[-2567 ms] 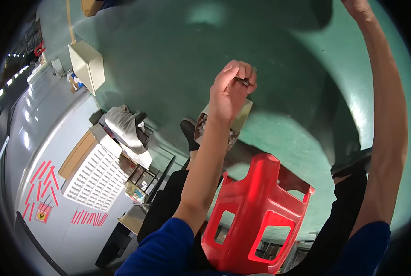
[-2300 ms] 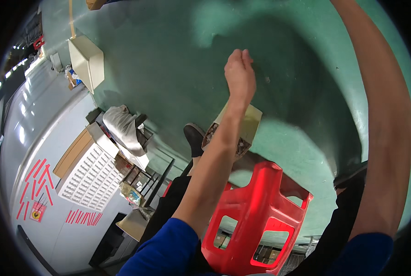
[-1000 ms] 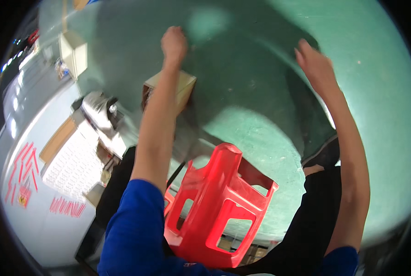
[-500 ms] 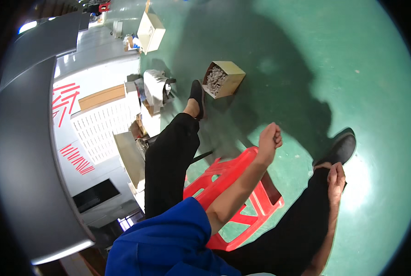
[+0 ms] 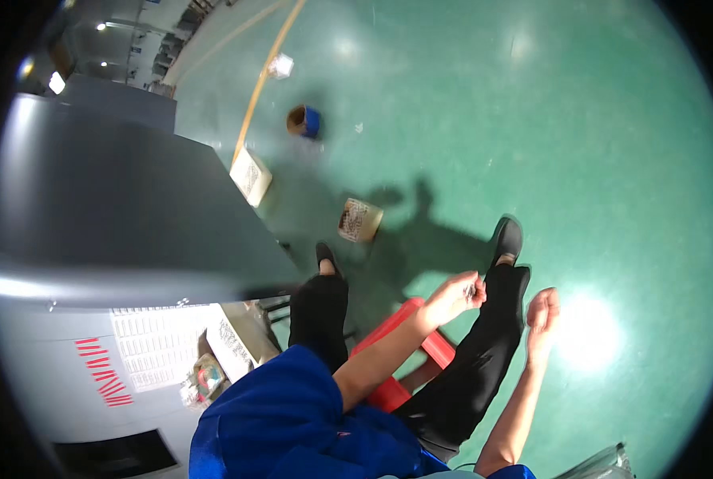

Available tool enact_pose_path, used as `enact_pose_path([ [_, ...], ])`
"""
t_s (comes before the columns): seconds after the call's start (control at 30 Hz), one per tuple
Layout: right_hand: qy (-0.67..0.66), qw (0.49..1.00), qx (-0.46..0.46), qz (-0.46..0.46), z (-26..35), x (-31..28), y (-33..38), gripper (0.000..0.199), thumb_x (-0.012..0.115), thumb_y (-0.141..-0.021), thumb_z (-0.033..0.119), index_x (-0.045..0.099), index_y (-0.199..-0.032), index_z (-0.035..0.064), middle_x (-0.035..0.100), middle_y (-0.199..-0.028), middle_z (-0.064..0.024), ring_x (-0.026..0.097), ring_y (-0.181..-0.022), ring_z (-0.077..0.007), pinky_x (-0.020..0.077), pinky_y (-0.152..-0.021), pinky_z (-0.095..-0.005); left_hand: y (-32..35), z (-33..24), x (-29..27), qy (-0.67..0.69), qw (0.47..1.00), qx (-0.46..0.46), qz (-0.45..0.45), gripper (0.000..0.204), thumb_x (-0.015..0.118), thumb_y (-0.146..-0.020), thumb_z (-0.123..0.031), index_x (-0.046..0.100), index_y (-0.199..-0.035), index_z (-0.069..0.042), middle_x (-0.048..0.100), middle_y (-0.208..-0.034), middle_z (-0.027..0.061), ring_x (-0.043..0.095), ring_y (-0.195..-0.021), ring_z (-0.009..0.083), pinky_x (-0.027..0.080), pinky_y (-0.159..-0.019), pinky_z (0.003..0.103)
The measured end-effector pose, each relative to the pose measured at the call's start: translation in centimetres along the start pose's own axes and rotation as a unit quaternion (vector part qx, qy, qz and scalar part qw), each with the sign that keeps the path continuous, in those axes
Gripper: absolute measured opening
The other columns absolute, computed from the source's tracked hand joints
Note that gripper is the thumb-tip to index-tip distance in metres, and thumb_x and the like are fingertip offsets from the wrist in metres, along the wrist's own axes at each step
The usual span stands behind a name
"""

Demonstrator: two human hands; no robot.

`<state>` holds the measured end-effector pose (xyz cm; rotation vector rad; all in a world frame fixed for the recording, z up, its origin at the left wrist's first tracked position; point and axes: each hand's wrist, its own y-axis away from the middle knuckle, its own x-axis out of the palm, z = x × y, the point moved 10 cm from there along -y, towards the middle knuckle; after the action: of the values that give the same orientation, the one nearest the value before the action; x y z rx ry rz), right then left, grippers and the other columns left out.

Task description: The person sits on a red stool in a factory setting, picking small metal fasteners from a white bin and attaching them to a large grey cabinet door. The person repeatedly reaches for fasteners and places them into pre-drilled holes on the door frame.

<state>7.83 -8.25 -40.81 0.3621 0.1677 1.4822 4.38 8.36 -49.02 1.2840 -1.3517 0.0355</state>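
Note:
My left hand [image 5: 454, 298] is curled above the red plastic stool [image 5: 438, 348], near my right knee. Between its fingers show small dark, shiny pieces [image 5: 471, 290], too small to name. My right hand [image 5: 542, 316] is raised beside the right trouser leg [image 5: 484, 335], apart from it, over the green floor. Its fingers are bent in toward the palm, and whatever they may hold is hidden.
An open carton [image 5: 361, 220] filled with small pale pieces stands on the floor ahead. Beyond it are a white box [image 5: 251, 177] and a blue bin [image 5: 303, 121]. A large grey panel [image 5: 133, 199] overhangs the worktable [image 5: 61, 383] at left, where red strips [image 5: 101, 371] lie.
The view has turned, bringing the blue bin into sight and the grey panel over more of the worktable. My right hand has come away from the trouser leg. Both hands are now closer together.

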Motion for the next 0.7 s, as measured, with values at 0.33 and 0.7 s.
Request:
enact_pose_path([
  [0.33, 0.27, 0.905, -0.308, 0.117, 15.8, 18.7, 13.4, 0.016, 0.048, -0.082, 0.016, 0.047, -0.076, 0.0022, 0.052, -0.069, -0.0135, 0.052, -0.062, -0.0286, 0.0416, -0.056, -0.0356, 16.9, -4.6, 9.5, 0.093, 0.983, 0.045, 0.154, 0.028, 0.038, -0.089, -0.032, 0.054, -0.099, -0.01, 0.057, -0.094, 0.0023, 0.053, -0.09, 0.0144, 0.042, -0.082, 0.033],
  [0.7, 0.349, 0.716, -0.558, 0.232, 20.0, 32.3, 30.1, 0.011, 0.057, -0.07, 0.011, 0.051, -0.075, 0.0029, 0.054, -0.073, -0.0115, 0.052, -0.069, -0.0291, 0.0422, -0.063, -0.0384, 30.4, -7.9, 3.6, 0.208, 0.913, 0.218, 0.276, 0.026, 0.033, -0.087, -0.017, 0.052, -0.097, -0.002, 0.055, -0.099, 0.0101, 0.053, -0.094, 0.0204, 0.042, -0.085, 0.033],
])
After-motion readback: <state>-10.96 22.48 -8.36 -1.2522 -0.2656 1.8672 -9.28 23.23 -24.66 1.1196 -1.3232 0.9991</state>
